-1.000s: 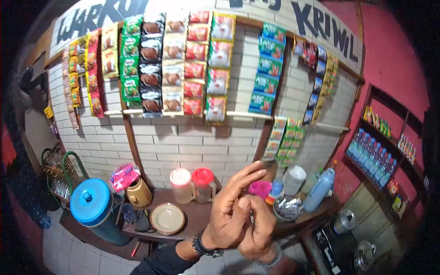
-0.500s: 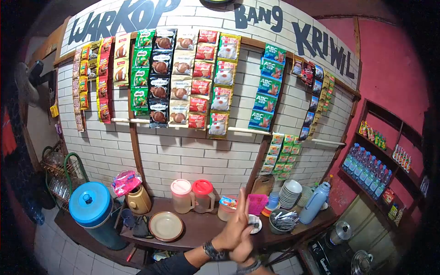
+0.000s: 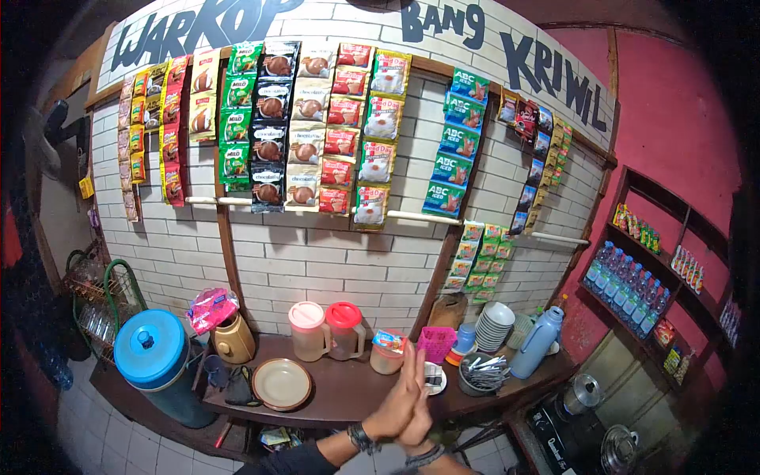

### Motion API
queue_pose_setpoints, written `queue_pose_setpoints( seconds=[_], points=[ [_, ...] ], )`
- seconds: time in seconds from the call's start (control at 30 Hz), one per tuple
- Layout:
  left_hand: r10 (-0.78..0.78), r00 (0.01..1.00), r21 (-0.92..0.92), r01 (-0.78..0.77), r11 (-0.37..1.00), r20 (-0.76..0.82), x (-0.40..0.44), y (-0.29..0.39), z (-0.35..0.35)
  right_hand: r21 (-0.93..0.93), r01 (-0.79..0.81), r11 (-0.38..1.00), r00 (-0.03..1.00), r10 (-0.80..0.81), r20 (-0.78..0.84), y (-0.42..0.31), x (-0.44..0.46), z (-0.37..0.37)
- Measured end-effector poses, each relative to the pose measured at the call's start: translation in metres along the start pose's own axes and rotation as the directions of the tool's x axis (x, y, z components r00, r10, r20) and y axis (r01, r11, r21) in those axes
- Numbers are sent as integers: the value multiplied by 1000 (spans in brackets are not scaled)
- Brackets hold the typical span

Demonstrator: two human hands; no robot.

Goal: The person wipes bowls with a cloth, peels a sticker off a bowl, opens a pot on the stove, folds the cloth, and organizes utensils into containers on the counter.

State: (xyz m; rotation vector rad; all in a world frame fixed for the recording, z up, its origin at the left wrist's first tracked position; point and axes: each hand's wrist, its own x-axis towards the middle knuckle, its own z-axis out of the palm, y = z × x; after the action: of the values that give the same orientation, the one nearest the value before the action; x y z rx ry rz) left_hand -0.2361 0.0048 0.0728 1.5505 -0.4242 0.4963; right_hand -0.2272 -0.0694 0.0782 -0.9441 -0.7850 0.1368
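Observation:
My left hand (image 3: 393,410), with a dark sleeve and wristband behind it, is raised in front of the counter with fingers stretched upward. Against its palm rests my right hand (image 3: 418,423), also straight-fingered and partly hidden behind the left; a band circles its wrist. Nothing shows between the palms. Just beyond the fingertips stand a tub with a blue and red lid (image 3: 387,354) and a pink plastic basket (image 3: 437,345). A white saucer (image 3: 435,378) with a small dark item on it lies right behind the hands.
On the counter (image 3: 336,400) are a beige plate (image 3: 282,385), two lidded pitchers (image 3: 309,336), stacked bowls (image 3: 495,324), a spoon container (image 3: 481,374) and a blue thermos (image 3: 540,342). A blue drink cooler (image 3: 154,356) stands left; a stove (image 3: 554,443) sits lower right. Sachet strips (image 3: 313,127) hang above.
My right hand has risen and turned upright, so both palms now line up flat together. The whole scene has shifted slightly up and left as the camera moved.

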Motion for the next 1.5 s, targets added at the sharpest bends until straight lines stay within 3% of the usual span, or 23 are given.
queue_pose_setpoints(
  seconds=[0.03,0.13,0.17,0.2,0.23,0.27,0.3,0.37,0.57,0.63,0.7,0.77,0.83,0.87,0.97,1.1,1.2,1.23,1.3,1.33,1.37,1.43,1.5],
  points=[
    [-19,1000,-76,19,997,-2,8,-7,-10,51,-34,998,998,37,-42,23,-21,-6],
    [-4,1000,82,5,997,-16,5,-16,-20,212,-117,970,977,151,-148,82,-70,-26],
    [10,1000,180,-7,984,-14,0,-19,-18,213,-116,970,978,149,-146,65,-56,-15],
    [34,998,48,-31,998,-53,0,-19,-8,143,-101,985,977,125,-171,30,-31,4],
    [131,991,172,-128,977,-6,-7,-20,1,72,-86,994,976,99,-196,9,-17,11],
    [62,998,135,-58,989,-22,-15,-18,9,162,-67,985,992,82,-91,18,-10,-13],
    [-8,999,96,12,995,-36,-22,-13,15,31,-114,993,986,117,-115,27,-2,-35],
    [36,999,128,-34,991,-13,-35,3,27,202,-107,973,976,142,-166,22,17,-45],
    [18,1000,170,-17,985,-7,-14,-28,5,115,-43,992,996,51,-68,38,-1,-27],
    [59,998,254,-57,966,0,1,-29,-9,161,-180,970,965,206,-162,12,-20,10],
    [-60,994,-13,59,998,-92,11,-26,-19,166,-172,971,970,196,-142,29,-35,15],
    [-116,991,-48,113,992,-69,-4,-42,-14,133,-150,980,973,170,-156,30,-33,11],
    [-1,1000,267,0,964,5,-16,-66,-2,5,-112,994,975,111,-190,23,-17,1],
    [-106,994,126,103,987,17,-19,-49,2,5,-72,997,984,72,-162,44,-13,-27],
    [-50,998,-19,51,999,33,-39,-33,21,5,-66,998,977,65,-201,45,11,-61],
    [-46,999,-19,46,999,6,-27,-31,7,-193,44,980,984,-76,-160,48,11,-42],
    [24,999,67,-22,998,-36,-6,-37,-16,-73,-74,995,992,66,-104,28,3,1],
    [23,999,67,-21,998,-34,0,-40,-23,119,-195,974,969,210,-130,42,-16,-2],
    [9,992,41,-4,999,-127,9,-37,-31,89,-201,975,969,211,-126,31,-23,21],
    [-126,985,-171,105,980,-118,6,-30,-24,90,-206,974,967,217,-131,30,-19,19],
    [-134,984,-174,112,978,-118,2,-38,-16,43,-184,982,971,188,-144,28,-12,14],
    [-41,998,206,51,977,-55,-6,-63,-1,1,-163,987,975,161,-153,31,-2,-12],
    [-82,997,-58,82,995,0,-11,-52,14,-203,-89,975,992,67,-111,43,15,-60]
  ],
)
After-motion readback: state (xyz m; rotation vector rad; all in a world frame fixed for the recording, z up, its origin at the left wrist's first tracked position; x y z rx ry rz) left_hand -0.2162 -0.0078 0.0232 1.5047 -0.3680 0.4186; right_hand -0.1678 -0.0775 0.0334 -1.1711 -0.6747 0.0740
